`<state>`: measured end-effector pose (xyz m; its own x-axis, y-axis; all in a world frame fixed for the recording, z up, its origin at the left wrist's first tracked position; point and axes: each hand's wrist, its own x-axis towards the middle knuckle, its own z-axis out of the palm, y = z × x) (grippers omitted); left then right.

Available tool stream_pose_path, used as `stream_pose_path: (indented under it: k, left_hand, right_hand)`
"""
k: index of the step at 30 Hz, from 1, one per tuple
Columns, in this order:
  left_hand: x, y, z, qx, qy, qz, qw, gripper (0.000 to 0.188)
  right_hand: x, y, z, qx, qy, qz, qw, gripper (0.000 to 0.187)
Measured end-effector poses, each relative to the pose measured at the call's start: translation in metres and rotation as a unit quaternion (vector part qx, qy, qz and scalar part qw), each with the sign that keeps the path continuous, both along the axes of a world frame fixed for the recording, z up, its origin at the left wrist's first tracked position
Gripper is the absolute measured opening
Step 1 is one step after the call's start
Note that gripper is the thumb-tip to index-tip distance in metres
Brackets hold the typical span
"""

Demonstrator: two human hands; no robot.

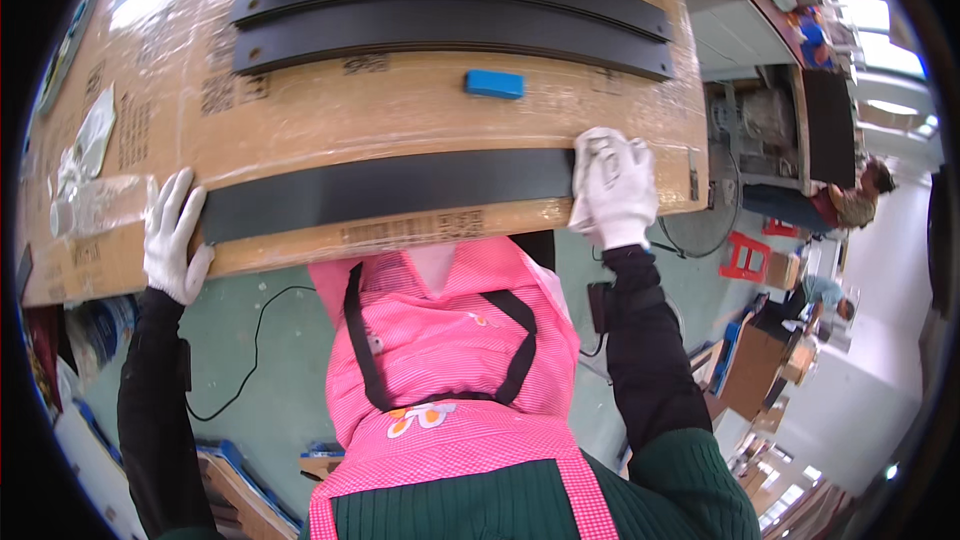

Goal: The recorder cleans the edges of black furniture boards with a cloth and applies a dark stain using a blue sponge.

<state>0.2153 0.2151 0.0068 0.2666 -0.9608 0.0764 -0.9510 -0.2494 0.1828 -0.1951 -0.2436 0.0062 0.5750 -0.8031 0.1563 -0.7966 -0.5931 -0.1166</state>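
Note:
A long dark grey flat strip (400, 185) lies across the near side of a cardboard-covered table. At its left end rests my left hand (175, 240) in a white glove, fingers stretched and apart, its edge against the strip's end. My right hand (622, 195), also gloved in white, is closed and pressed on the right end of the strip. It bunches what looks like a white cloth (590, 145), hard to tell from the glove. A blue block (494, 84) lies on the cardboard beyond the strip.
Stacked dark strips (450, 30) fill the far side of the table. A crumpled white wrapper (95, 135) and a roll of clear tape (65, 215) lie at the left. Off to the right are a red stool (745, 258), benches and two other people.

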Motion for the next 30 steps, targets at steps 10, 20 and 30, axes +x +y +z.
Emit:
stream_pose_path:
  k: [10, 20, 30]
  left_hand:
    - [-0.003, -0.018, 0.0, -0.021, -0.008, -0.014, 1.0, 0.077]
    - [-0.167, -0.191, 0.045, -0.146, 0.04, -0.06, 0.987, 0.051]
    - [-0.225, -0.283, -0.012, -0.114, 0.061, 0.01, 0.992, 0.083]
  right_hand:
    - [-0.036, -0.176, 0.018, 0.087, 0.086, -0.123, 0.985, 0.051]
    - [0.121, -0.034, 0.064, 0.071, 0.011, 0.221, 0.973, 0.042]
    - [0.074, -0.004, 0.068, 0.64, -0.374, 0.191, 0.644, 0.04]
